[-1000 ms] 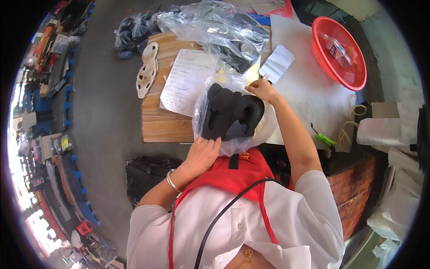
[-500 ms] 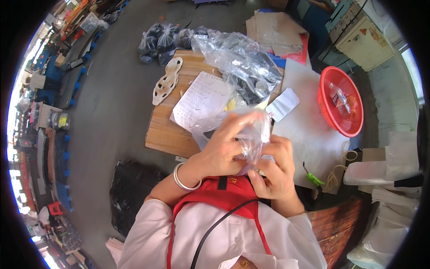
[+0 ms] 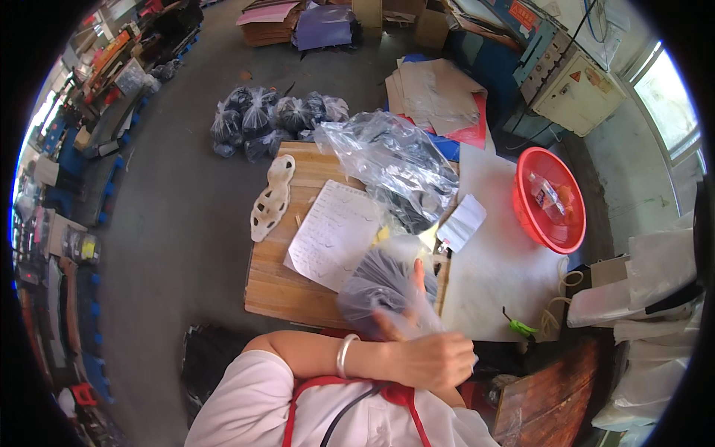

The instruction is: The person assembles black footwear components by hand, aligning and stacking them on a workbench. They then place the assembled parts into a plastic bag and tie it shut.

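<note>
A clear plastic bag (image 3: 376, 283) with dark contents hangs in front of me over the table's near edge, its upper part gathered to the right. My left hand (image 3: 438, 359), a silver bangle on its wrist, reaches across my body and is closed around the bag's gathered neck. Partly hidden behind the left forearm, my right hand (image 3: 398, 325) lies against the bag's side with some fingers pressed to the plastic. Motion smears those fingers a little. What the dark contents are cannot be told through the film.
A handwritten sheet (image 3: 335, 235), a pale perforated piece (image 3: 273, 197) and a large clear plastic sheet (image 3: 395, 153) lie on the wooden table (image 3: 261, 290). To the right are a folded paper (image 3: 462, 223), a red basket (image 3: 525, 212) and green snips (image 3: 519, 326). Knotted dark bags (image 3: 257, 119) sit beyond.
My left hand has crossed to the right and closed on the bag's neck. The right hand has dropped behind the left forearm. The bag's dark, rounded bulk now shows, and my view has tilted up.
</note>
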`<state>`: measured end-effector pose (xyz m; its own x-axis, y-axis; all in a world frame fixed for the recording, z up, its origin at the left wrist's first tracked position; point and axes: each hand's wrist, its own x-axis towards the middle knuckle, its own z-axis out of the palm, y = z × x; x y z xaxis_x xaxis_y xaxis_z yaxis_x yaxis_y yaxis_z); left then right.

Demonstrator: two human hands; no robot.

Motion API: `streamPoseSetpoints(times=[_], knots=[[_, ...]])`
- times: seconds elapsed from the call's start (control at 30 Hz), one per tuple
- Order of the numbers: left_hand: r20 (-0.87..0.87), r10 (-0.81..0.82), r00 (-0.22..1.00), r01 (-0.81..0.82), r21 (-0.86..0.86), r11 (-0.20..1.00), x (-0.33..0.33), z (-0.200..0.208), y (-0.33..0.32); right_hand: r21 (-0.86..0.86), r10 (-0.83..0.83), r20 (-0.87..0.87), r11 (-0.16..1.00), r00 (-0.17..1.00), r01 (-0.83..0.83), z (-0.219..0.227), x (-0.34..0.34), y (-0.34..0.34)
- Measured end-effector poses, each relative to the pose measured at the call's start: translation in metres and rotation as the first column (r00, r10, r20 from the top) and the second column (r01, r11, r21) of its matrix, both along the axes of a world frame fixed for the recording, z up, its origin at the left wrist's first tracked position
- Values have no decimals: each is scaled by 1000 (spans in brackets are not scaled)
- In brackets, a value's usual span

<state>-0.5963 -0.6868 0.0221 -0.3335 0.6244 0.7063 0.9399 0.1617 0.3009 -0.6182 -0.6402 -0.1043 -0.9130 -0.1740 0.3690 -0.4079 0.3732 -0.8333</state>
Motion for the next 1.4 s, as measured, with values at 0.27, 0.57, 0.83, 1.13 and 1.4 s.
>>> streamPoseSetpoints(times=[0.27,0.57,0.83,1.13,1.4], knots=[[599,196,776,-226,-26,974,-71,-43,-144,-427,28,777,757,629,494,-84,0,24],[805,489,336,-901,122,417,-311,-203,-234,-505,320,863,562,391,655,-67,-22,38],[452,569,687,-618,-49,785,-373,-228,-166,-278,187,323,956,928,-96,-26,-28,43],[371,624,688,-687,58,724,-343,-128,-140,-667,381,448,745,809,19,-2,-22,33],[754,219,619,-673,365,643,-332,-66,-61,-837,393,288,547,873,30,11,6,43]])
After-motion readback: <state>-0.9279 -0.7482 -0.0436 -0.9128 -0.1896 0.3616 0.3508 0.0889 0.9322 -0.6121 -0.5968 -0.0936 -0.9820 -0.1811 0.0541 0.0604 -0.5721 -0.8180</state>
